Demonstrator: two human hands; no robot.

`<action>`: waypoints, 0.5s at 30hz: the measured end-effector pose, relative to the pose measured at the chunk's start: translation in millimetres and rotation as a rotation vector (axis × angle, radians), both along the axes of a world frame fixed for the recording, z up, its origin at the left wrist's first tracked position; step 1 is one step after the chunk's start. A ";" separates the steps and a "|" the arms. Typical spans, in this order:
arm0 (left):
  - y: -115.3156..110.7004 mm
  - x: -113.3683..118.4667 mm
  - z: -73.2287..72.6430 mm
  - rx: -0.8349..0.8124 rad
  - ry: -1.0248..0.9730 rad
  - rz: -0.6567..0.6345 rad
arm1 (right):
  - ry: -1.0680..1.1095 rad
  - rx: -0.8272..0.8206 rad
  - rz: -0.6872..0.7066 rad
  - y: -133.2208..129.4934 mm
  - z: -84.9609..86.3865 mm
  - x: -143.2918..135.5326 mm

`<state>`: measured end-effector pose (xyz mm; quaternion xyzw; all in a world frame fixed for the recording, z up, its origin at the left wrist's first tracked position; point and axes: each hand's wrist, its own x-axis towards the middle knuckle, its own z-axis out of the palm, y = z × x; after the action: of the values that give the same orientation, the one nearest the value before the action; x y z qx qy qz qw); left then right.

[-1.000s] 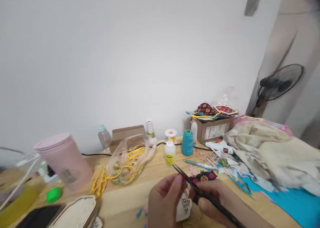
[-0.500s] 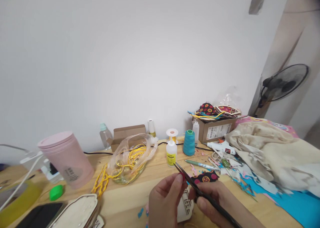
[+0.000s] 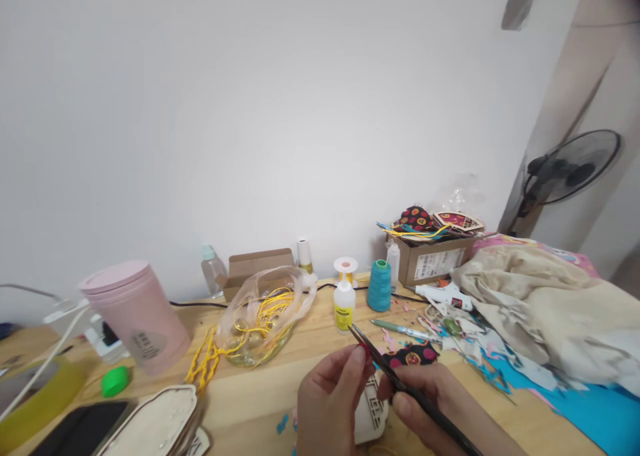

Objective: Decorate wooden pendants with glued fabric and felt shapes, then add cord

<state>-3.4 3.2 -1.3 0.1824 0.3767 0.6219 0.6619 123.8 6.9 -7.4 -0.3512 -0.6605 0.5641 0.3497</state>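
Near the bottom centre, my left hand (image 3: 333, 396) pinches a small red piece (image 3: 367, 351) between thumb and fingertips. My right hand (image 3: 430, 403) grips dark, slim tweezers (image 3: 425, 403), whose pointed tips reach up and left past the red piece. Under both hands, partly covered, lies a pale cut-out wooden panel (image 3: 370, 413) with lattice work. Just behind the right fingers is a black patterned fabric scrap (image 3: 413, 355) with red and gold spots. A glue bottle (image 3: 344, 306) with a yellow label stands beyond the tips.
A teal thread cone (image 3: 379, 286) and a pen (image 3: 395, 327) sit behind the hands. Paper scraps and blue sheet (image 3: 575, 403) spread right. A bag of yellow cords (image 3: 265, 316), pink tumbler (image 3: 137, 319), phone (image 3: 83, 429) and stacked panels (image 3: 153, 419) are left.
The view has shifted very slightly, so the background sits a little further right. Both hands, the red piece and the tweezers keep nearly the same pose.
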 end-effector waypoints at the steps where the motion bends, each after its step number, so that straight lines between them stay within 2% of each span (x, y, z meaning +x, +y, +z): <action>1: 0.1 0.1 0.1 0.000 -0.001 -0.011 | -0.004 -0.003 0.001 0.3 -0.9 0.1; 10: -0.4 -1.0 1.8 0.006 -0.005 0.030 | 0.010 0.019 -0.008 -0.1 -1.5 -1.3; 15: -0.6 -0.7 4.5 -0.012 -0.012 0.058 | 0.026 0.046 -0.045 0.0 -10.9 -2.8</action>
<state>-4.0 2.6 3.2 0.1639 0.3815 0.6395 0.6470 121.1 6.9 -18.4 -0.3505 -0.6606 0.5454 0.3787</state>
